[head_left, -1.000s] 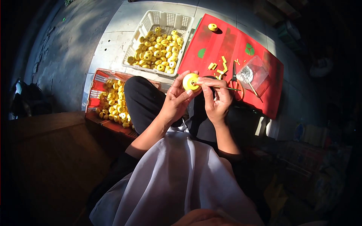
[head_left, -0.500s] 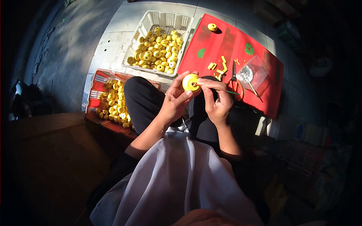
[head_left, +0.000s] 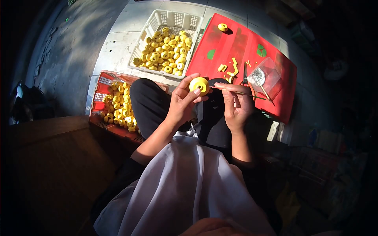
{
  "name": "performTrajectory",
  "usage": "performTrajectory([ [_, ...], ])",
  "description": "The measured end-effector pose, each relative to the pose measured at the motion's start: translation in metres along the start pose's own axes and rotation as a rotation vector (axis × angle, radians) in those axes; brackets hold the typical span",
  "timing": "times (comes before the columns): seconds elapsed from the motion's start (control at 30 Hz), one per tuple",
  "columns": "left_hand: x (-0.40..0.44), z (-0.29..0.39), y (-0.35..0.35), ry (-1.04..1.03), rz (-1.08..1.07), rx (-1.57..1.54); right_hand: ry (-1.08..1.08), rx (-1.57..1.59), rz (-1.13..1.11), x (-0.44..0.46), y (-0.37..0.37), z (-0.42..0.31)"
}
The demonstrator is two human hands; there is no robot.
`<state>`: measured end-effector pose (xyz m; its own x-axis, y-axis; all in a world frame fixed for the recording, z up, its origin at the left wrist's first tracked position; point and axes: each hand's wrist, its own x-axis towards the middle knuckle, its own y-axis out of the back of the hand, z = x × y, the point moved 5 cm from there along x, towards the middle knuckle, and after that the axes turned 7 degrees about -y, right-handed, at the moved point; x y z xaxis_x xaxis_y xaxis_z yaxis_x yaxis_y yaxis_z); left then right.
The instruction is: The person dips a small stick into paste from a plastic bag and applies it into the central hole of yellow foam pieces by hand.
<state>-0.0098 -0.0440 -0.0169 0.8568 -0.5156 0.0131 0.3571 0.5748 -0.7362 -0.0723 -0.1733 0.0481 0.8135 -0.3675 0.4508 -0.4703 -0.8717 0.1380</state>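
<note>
My left hand point(head_left: 180, 103) grips a round yellow piece point(head_left: 195, 83) between thumb and fingers, its dark centre hole turned up toward me. Pinched in my right hand point(head_left: 238, 108) is a thin brush-like stick point(head_left: 258, 97) with a greenish rear end. The stick's tip points left, a short way from the piece and outside its hole. Beyond my right hand, on a red board point(head_left: 244, 43), lie cut yellow strips point(head_left: 235, 67), scissors point(head_left: 245, 74) partly hidden by the hand, and a clear plastic container point(head_left: 271, 70) with a silvery-white patch and another stick point(head_left: 267, 93).
A white crate point(head_left: 138, 51) full of yellow pieces stands ahead to the left. Nearer, by my left knee, a red crate point(head_left: 103, 82) holds more of them. One single yellow piece point(head_left: 223, 27) sits at the board's far end.
My right hand has moved to the right, drawing the stick's tip out of the hole and away from the yellow piece. My left hand still holds the piece in nearly the same place.
</note>
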Motion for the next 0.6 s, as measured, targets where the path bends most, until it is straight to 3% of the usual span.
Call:
performTrajectory([
  [0.6, -0.002, 0.015, -0.011, -0.292, -0.088, 0.629, 0.18, -0.334, -0.231, 0.016, -0.015, -0.016],
])
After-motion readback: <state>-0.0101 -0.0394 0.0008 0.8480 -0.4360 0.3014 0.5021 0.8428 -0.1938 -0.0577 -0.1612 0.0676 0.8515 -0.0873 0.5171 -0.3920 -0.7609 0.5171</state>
